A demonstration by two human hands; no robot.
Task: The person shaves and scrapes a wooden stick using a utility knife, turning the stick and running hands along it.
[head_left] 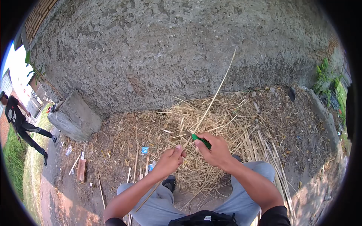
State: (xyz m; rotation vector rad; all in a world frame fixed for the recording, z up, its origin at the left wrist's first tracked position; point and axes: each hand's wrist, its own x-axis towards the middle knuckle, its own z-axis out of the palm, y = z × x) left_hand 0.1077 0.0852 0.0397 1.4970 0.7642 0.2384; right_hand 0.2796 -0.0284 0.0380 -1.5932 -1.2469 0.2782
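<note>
Pale strip [215, 98] and green-handled knife [202, 141]
Long, thin strip slants through the left fingers [178, 151]; knife crosses it just beyond them, handle within the right fingers [209, 137].

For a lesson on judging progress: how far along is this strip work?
Done, apparently: some cutting, judging by the heap of thin shavings. In hand: the left hand grips one long strip; the right hand holds a green-handled knife at it. Possibly left: the loose strips beside the right leg, though whether they are finished or untouched I cannot tell.

Outdoors in daylight, on brown dirt ground [298, 130] before a rough grey wall [169, 56], near a concrete block [80, 115]
</note>
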